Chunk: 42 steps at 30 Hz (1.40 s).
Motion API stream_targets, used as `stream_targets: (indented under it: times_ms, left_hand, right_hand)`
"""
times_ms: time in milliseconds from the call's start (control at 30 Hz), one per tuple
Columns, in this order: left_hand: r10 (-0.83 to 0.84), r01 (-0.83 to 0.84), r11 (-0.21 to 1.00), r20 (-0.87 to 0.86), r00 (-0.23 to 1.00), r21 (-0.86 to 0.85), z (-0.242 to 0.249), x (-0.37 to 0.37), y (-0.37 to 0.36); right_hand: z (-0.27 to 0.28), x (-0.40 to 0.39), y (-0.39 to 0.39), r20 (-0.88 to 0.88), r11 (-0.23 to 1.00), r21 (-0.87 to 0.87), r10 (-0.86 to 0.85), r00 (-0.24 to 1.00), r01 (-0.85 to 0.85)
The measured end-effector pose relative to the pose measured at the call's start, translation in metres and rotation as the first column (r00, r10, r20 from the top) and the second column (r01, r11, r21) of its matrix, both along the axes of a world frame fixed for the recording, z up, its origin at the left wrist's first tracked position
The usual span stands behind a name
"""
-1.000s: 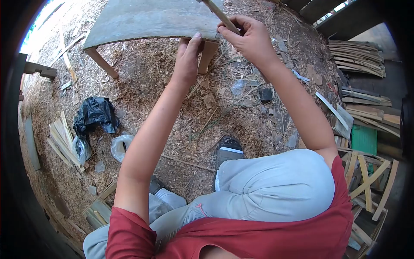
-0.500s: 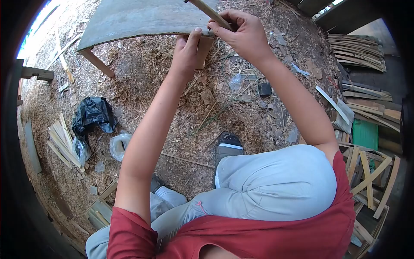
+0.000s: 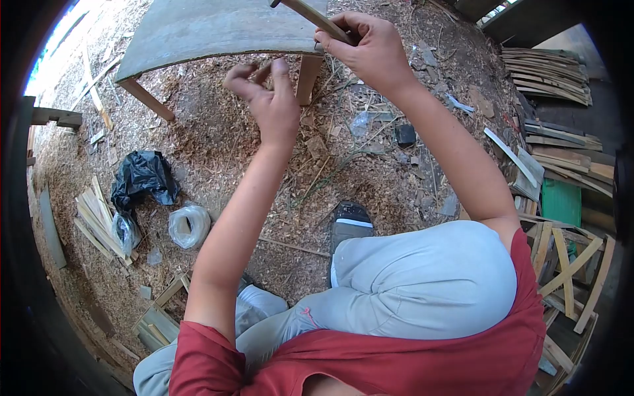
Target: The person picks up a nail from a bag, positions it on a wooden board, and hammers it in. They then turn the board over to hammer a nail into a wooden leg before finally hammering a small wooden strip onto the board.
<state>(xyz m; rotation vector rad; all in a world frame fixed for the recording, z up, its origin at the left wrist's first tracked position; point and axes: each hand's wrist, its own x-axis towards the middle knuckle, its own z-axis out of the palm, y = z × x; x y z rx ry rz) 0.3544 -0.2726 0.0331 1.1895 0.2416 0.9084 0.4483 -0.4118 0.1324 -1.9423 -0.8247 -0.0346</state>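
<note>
My right hand [image 3: 376, 53] is closed around the wooden handle of a hammer [image 3: 309, 16], whose dark end is cut off by the top edge of the view. Below its thumb and fingertip, a thin dark nail-like piece [image 3: 317, 46] shows at the corner of a low wooden table [image 3: 218, 30]. The table has a worn grey top and wooden legs [image 3: 309, 79]. My left hand [image 3: 271, 102] hovers just in front of the table's near edge, touching nothing, fingers loosely bent and apart.
Wood shavings and scraps cover the ground [image 3: 264, 178]. A black plastic bag [image 3: 145, 178], a clear plastic roll [image 3: 189, 226] and thin wood strips [image 3: 96, 218] lie at left. Stacked slats [image 3: 545, 76], a green piece [image 3: 561, 201] and a wooden frame [image 3: 568, 270] are at right.
My left hand has let go of the table's corner and leg and moved left and down, its fingers opening. The right hand stays nearly in place with the hammer.
</note>
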Motion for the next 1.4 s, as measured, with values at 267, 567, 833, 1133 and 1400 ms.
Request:
stream_targets:
  times_ms: [267,567,833,1133,1400]
  left_hand:
    - [0.2,-0.065,0.728,-0.12,0.972,0.683,0.041,-0.011,0.023]
    - [0.312,-0.251,0.468,0.108,0.944,0.847,0.064,-0.003,0.021]
    - [0.114,0.005,0.533,-0.078,0.99,0.846,0.048,0.014,0.029]
    - [0.169,0.012,0.619,-0.148,0.975,0.785,0.056,0.01,0.019]
    - [0.168,0.069,0.589,-0.206,0.964,0.805,0.058,0.012,0.02]
  right_hand:
    - [0.003,0.003,0.0,0.098,1.0,0.017,0.016,0.995,-0.018]
    - [0.006,0.005,-0.001,0.081,1.0,-0.003,0.018,0.997,-0.018]
    - [0.003,0.013,0.002,0.115,1.0,-0.019,0.001,0.993,0.001]
    - [0.01,0.009,0.0,0.167,0.994,-0.111,0.033,0.985,-0.015]
    - [0.014,0.009,0.001,0.091,0.988,-0.157,0.026,0.995,-0.011]
